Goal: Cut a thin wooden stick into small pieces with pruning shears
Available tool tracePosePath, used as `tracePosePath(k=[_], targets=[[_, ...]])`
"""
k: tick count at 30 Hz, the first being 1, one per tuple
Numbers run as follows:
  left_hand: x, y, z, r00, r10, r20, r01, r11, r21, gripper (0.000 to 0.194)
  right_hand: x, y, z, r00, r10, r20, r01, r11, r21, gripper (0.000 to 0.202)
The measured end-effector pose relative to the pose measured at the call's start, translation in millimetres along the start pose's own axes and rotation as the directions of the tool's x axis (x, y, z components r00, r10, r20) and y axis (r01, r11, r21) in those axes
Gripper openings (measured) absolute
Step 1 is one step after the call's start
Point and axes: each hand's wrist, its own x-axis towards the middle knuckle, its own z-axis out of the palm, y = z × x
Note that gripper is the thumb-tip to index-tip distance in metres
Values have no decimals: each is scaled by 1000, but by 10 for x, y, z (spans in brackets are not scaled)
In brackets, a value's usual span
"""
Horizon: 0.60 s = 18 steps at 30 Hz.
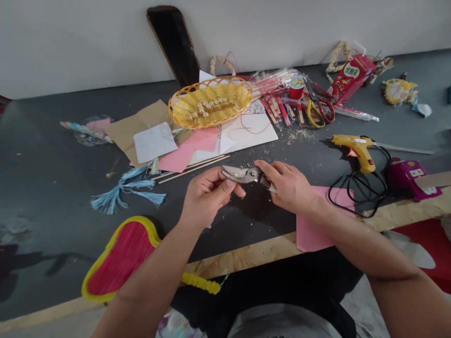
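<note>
Pale wall (88, 42) up behind, dark worktop (59, 188) running right across beneath it, and we start at far left, where a clear packet (92, 134) lies beside brown paper (121, 131). Lower down, a red panel (121, 256) edged in yellow sits partly behind the left forearm, with a blue tassel (112, 198) splayed just beyond it. Next come a white slip (153, 144) and pink paper (181, 152), a dark phone (172, 44) leaning against the wall above, thin sticks (193, 168) below. And here's the action! The left hand (211, 192) has its thumb and fingers bunched at the blade tips; whether its grip pinches anything, I cannot tell. Beyond, a yellow basket (211, 123) carries small pale clusters (204, 108). Front and centre, the pruning shears (248, 175) hang over the worktop between both hands, a tiny pale speck at the blades. On their handles, the right hand (287, 185) has a full, wrapped grip. Rightward now: a red spool (296, 89), scissors (319, 115) with yellow and red handles, a pink sheet (312, 230) under the right forearm, a tilted red carton (352, 77), a yellow glue gun (355, 148), and finally a purple box (408, 178).
</note>
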Motion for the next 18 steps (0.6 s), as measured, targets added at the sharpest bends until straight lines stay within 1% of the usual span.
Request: tracePosePath(k=[4, 8, 10, 12, 18], targets=[[6, -27, -15, 996, 83, -22, -82, 994, 71, 24, 30, 10, 2, 1000, 13, 3, -13, 1000, -13, 63], [5, -48, -3, 983, 162, -90, -145, 973, 177, 19, 42, 17, -19, 999, 33, 29, -32, 999, -32, 71], [-4, -54, 1, 976, 187, -112, -163, 966, 200, 18, 40, 15, -30, 998, 37, 40, -36, 999, -41, 72], [-14, -52, -3, 977, 188, -105, -167, 969, 185, 20, 34, 9, -36, 998, 34, 45, -32, 999, -44, 72], [-5, -41, -5, 997, 76, -33, -76, 997, 19, 24, 18, -7, -19, 999, 29, 16, -29, 999, -31, 71]])
